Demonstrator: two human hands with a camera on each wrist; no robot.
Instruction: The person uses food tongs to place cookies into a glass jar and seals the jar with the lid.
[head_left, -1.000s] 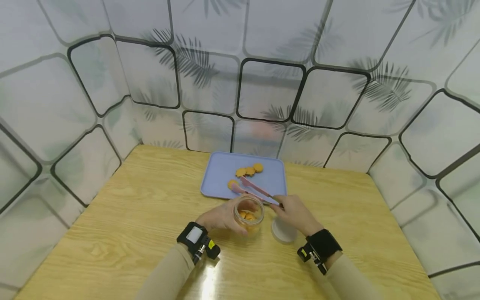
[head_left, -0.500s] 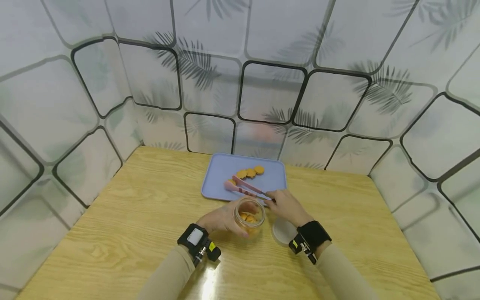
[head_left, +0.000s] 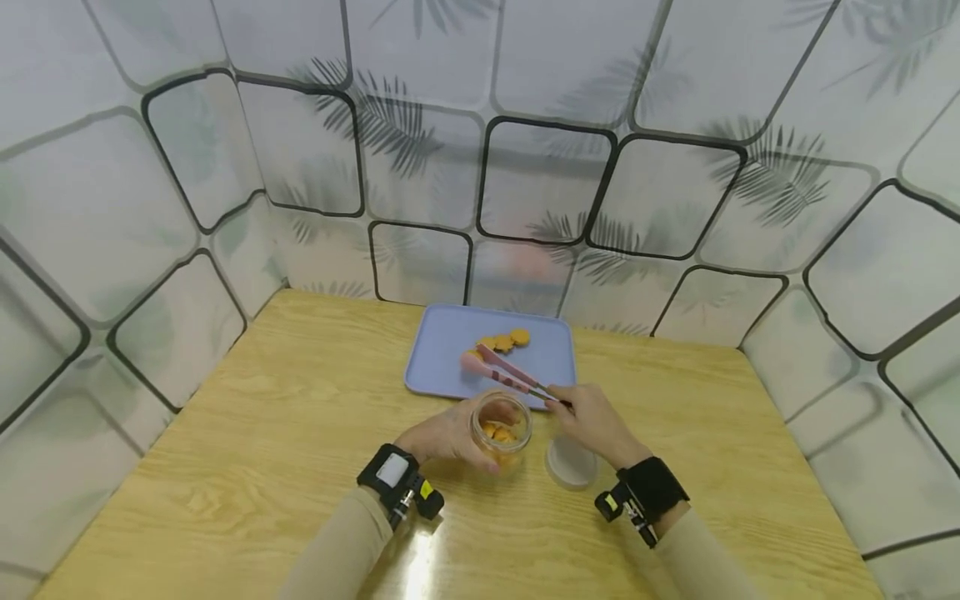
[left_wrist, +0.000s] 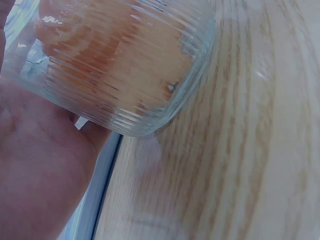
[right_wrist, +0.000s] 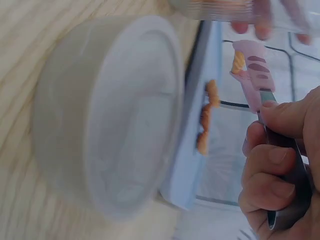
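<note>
My left hand (head_left: pixel 444 435) grips a ribbed glass jar (head_left: pixel 508 460) with several orange-brown cookies (head_left: pixel 501 433) inside. Its mouth is uncovered, facing up. My right hand (head_left: pixel 594 423) holds tongs (head_left: pixel 517 381) with dark handles and pink tips, reaching over the blue tray (head_left: pixel 442 329). Between those tips a ridged cookie (right_wrist: pixel 238 62) is pinched, seen best in the right wrist view and apart from the tray there. Three more cookies (head_left: pixel 503 342) lie in a row toward the tray's back. The left wrist view shows the jar (left_wrist: pixel 130 75) against the palm.
A round whitish lid (head_left: pixel 572 463) lies on the wooden table (head_left: pixel 285 467), right of the jar and below my right hand. The tray stands behind the jar, close to the patterned curtain wall (head_left: pixel 420 267).
The tongs first moved left onto the near cookie and their tips closed on it. They then shifted back up and right with it. The left hand and jar have hardly moved.
</note>
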